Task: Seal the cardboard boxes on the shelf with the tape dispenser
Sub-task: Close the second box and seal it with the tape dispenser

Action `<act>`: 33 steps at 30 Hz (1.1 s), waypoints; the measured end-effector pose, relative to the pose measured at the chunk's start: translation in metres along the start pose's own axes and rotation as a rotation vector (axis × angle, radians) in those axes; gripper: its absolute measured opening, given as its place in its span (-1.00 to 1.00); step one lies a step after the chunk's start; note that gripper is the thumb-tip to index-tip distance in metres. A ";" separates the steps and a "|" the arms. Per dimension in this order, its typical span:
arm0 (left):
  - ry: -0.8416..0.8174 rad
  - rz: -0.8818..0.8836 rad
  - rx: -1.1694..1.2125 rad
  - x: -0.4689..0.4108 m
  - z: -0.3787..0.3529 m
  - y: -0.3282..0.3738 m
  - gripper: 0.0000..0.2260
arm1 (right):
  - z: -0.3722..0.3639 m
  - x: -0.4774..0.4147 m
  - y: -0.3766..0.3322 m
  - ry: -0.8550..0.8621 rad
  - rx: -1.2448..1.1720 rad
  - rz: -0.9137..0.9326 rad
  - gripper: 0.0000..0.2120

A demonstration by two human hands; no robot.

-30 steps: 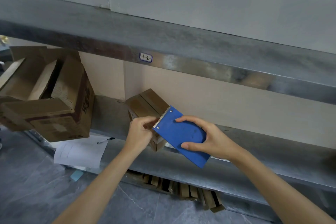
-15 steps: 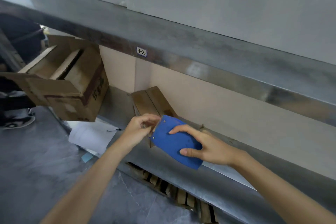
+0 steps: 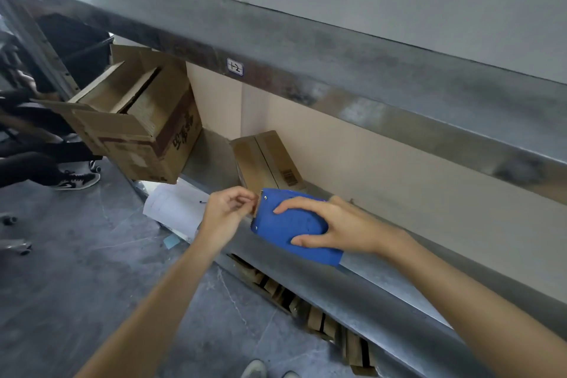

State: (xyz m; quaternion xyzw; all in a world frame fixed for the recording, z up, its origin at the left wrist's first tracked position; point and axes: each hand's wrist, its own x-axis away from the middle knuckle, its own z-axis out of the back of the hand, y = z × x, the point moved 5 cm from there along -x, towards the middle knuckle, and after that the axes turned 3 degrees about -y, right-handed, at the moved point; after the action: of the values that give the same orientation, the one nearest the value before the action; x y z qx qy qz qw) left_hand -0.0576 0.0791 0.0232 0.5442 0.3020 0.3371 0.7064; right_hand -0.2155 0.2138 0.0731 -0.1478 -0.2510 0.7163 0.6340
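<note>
We see our right hand (image 3: 340,228) gripping the blue tape dispenser (image 3: 291,224) from above, the fingers curled over its top and the thumb under its near side. It is held in the air just in front of the shelf (image 3: 383,285). The roll itself is hidden under the blue cover and our palm. Our left hand (image 3: 225,215) is at the dispenser's toothed edge, with thumb and forefinger pinched on a small tan strip that we take for the tape end (image 3: 254,209). It is too small and blurred to be sure.

Just behind the dispenser, 1 small cardboard box (image 3: 267,159) sits tilted on the shelf. Its flaps are closed, and its lower front corner is covered by the dispenser and our left hand, so we cannot tell whether tape lies along its seam. To the left, 1 large cardboard box (image 3: 138,120) juts past the shelf's front edge. Its flaps stand open and its inside is mostly in shadow.

A white paper sheet (image 3: 175,209) lies on the shelf edge below it, partly hidden by our left hand. The upper beam (image 3: 337,49) carries a small label (image 3: 235,66). Flattened cardboard (image 3: 322,316) shows under the shelf, only in part. At far left another person's shoe (image 3: 76,179) is seen, and the rest of that person is cut off
</note>
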 end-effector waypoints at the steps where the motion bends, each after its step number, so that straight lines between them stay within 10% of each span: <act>1: 0.007 -0.010 0.015 0.000 0.003 0.000 -0.81 | 0.003 0.000 0.002 -0.002 -0.005 -0.005 -0.60; 33: 0.149 0.068 0.009 -0.011 0.037 -0.062 -0.81 | 0.024 0.043 0.067 0.051 0.013 -0.297 -0.60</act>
State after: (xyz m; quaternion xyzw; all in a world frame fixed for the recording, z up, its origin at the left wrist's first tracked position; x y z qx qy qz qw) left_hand -0.0256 0.0388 -0.0279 0.5305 0.3366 0.3993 0.6677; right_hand -0.2906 0.2474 0.0606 -0.1231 -0.2492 0.6121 0.7403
